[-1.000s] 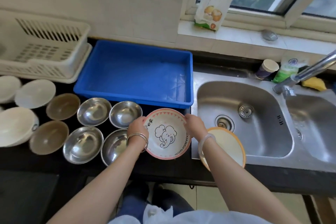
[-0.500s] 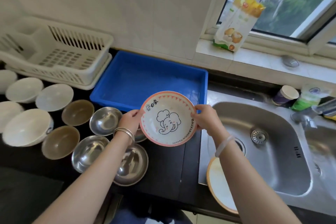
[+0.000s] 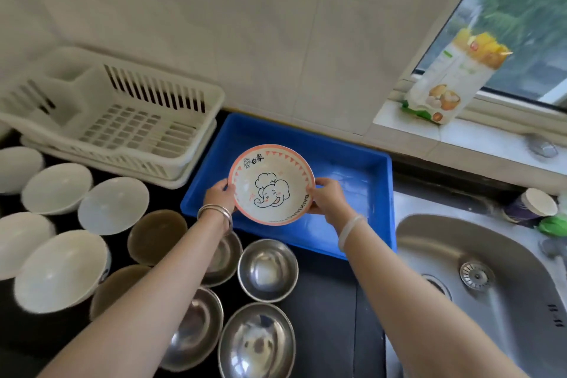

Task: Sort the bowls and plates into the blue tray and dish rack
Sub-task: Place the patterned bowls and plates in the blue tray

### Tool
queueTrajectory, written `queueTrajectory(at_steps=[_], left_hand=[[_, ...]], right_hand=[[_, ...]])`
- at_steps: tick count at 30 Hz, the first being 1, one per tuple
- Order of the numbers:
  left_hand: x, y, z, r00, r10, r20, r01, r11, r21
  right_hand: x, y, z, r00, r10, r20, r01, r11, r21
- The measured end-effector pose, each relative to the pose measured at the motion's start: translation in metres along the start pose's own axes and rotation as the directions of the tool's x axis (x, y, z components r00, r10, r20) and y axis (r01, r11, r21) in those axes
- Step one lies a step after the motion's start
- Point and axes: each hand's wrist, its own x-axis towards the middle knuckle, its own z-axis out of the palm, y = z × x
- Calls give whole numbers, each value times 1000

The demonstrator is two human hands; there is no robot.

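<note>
While the left hand (image 3: 219, 193) and right hand (image 3: 328, 198) pinch the elephant bowl (image 3: 271, 184) above the blue tray (image 3: 352, 187), it and the dish rack (image 3: 138, 129) show no dishes — steel bowls (image 3: 267, 270) and white bowls (image 3: 113, 205) wait unsorted.

Blue tray (image 3: 352, 172) open above — dish rack (image 3: 122, 120) left, steel bowls (image 3: 267, 270) nr front.

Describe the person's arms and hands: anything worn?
Both forearms are bare, with no sleeves or gloves. The left hand has thin silver bangles stacked at the wrist. The right hand has a single pale, milky bangle at the wrist.
</note>
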Motion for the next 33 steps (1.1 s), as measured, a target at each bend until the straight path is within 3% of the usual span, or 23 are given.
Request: queueTrajectory(at_steps=[12, 17, 21, 26, 33], left_hand=[[77, 3, -7, 986, -156, 63, 149, 983, 106], [71, 10, -11, 940, -308, 148, 325, 940, -107], [59, 6, -15, 880, -410, 239, 458, 865, -204], [58, -3, -11, 895, -382, 229, 439, 844, -308], [63, -6, -7, 933, -285, 217, 357, 803, -478]], right_hand=[[43, 15, 48, 995, 93, -38, -88, 990, 107], [36, 18, 47, 989, 119, 85, -136, 961, 241], [24, 37, 47, 959, 157, 238, -248, 870, 426], [24, 46, 57, 971, 140, 192, -229, 765, 602], [41, 25, 74, 982, 135, 130, -186, 751, 633]])
